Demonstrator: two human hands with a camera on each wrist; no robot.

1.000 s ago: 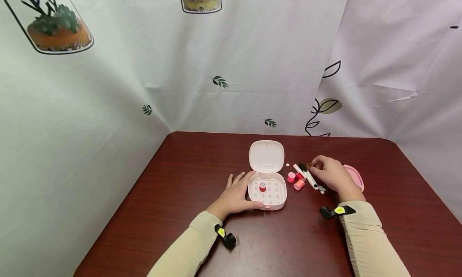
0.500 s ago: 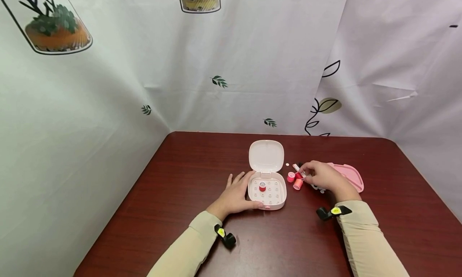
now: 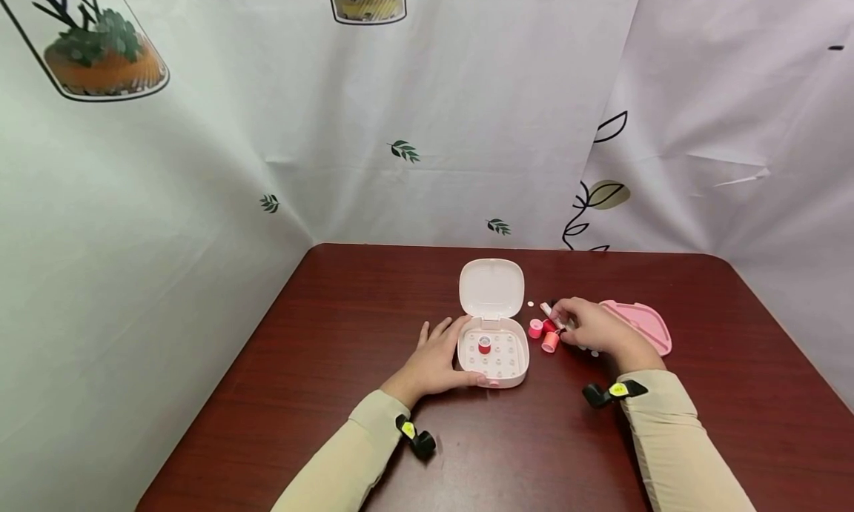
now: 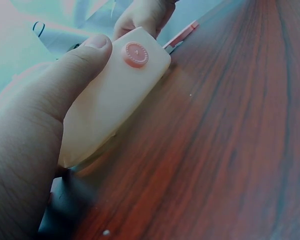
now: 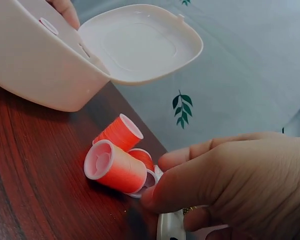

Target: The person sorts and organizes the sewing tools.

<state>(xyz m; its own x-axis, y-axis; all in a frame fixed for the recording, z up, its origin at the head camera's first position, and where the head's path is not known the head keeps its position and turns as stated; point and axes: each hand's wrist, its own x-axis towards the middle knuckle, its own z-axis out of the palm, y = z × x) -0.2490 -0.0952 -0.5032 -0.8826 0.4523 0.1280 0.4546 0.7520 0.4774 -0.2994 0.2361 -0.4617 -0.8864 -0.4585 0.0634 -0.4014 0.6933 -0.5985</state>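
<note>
My left hand (image 3: 434, 360) grips a pale pink sewing box (image 3: 512, 381), fingers along its left side and the thumb at the front near the round latch (image 4: 136, 54). The lid (image 3: 491, 287) stands open behind. Inside are rows of small pegs, one bearing a red spool (image 3: 484, 344). To the right of the box, my right hand (image 3: 594, 327) pinches a red spool of thread (image 5: 141, 156) between thumb and forefinger. A coral spool (image 5: 121, 167) partly hides it, and a pink spool (image 3: 536, 328) lies close by on its side.
A pink tray-like piece (image 3: 650, 327) lies right of my right hand. White-handled tools (image 5: 170, 227) sit beneath that hand, mostly hidden. A small white button (image 3: 530, 304) rests on the brown table (image 3: 373, 297), which meets a printed cloth wall (image 3: 427, 193) behind.
My right hand has come left and slightly down from beside the small gold ring onto the spools, uncovering more of the pink tray-like piece. My left hand stays on the box.
</note>
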